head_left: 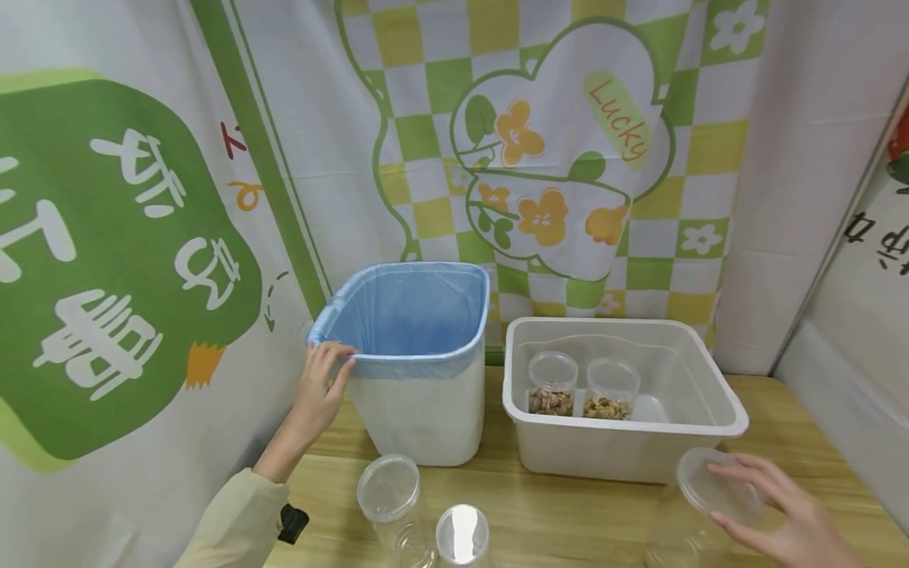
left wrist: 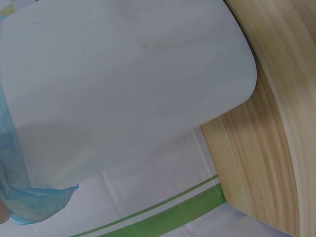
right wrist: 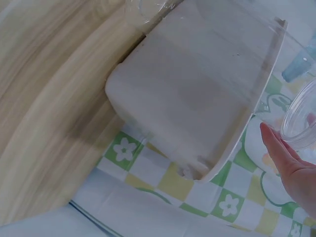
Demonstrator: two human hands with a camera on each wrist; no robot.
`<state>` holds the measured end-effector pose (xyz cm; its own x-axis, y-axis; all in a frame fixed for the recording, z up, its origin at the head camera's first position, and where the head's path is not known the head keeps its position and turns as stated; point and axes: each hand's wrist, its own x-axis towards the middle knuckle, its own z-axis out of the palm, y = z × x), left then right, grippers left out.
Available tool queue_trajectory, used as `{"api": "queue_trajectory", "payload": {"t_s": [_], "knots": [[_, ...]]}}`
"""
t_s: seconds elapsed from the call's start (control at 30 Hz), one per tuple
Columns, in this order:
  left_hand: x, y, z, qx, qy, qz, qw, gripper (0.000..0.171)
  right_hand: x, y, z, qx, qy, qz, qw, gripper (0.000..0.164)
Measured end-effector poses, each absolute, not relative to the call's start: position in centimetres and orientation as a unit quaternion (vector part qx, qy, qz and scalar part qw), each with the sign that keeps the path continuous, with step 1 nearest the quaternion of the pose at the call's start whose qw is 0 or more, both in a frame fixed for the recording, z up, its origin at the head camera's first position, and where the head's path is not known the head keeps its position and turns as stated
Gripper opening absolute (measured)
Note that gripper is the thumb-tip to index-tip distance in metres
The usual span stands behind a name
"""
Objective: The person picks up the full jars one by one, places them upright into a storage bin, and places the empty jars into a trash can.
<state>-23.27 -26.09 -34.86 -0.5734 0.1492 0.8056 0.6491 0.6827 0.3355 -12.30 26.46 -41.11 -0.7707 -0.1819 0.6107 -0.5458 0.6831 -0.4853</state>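
Note:
A trash bin (head_left: 419, 418), white with a blue liner bag (head_left: 426, 315) folded over its rim, stands at centre-left. My left hand (head_left: 323, 386) grips its near left rim, fingers over the edge and thumb on the near side. In the left wrist view the bin's white wall (left wrist: 128, 94) fills most of the frame, with a liner corner (left wrist: 42, 202) hanging down. At the right, my right hand (head_left: 788, 505) holds a clear plastic jar (head_left: 682, 536) by its lid (head_left: 717, 485), fingers and thumb spread across it. The right wrist view shows these fingers beside the round lid (right wrist: 301, 116).
A white tub (head_left: 625, 446) beside the bin holds two lidded jars, one with brown pieces (head_left: 550, 401) and one with yellowish pieces (head_left: 607, 407). Two more clear jars (head_left: 389, 489) (head_left: 463, 535) stand at the front of the wooden table (head_left: 554, 513). Printed cloth (head_left: 426, 142) hangs behind.

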Motion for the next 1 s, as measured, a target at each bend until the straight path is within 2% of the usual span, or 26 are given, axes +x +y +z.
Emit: {"api": "queue_trajectory", "payload": {"t_s": [0.2, 0.57, 1.0], "knots": [[-23.3, -26.0, -34.9, -0.241, -0.827, -0.326, 0.389, 0.012, -13.2, 25.9, -39.6, 0.268, -0.859, 0.309, 0.309, 0.061], [-23.2, -26.2, -34.8, -0.242, -0.828, -0.327, 0.386, 0.011, -14.2, 24.3, -37.4, 0.274, -0.847, 0.347, 0.295, 0.059], [-23.2, -26.0, -34.8, -0.239, -0.829, -0.329, 0.385, 0.011, -16.2, 22.0, -34.1, 0.336, -0.796, 0.408, 0.293, 0.056]]}}
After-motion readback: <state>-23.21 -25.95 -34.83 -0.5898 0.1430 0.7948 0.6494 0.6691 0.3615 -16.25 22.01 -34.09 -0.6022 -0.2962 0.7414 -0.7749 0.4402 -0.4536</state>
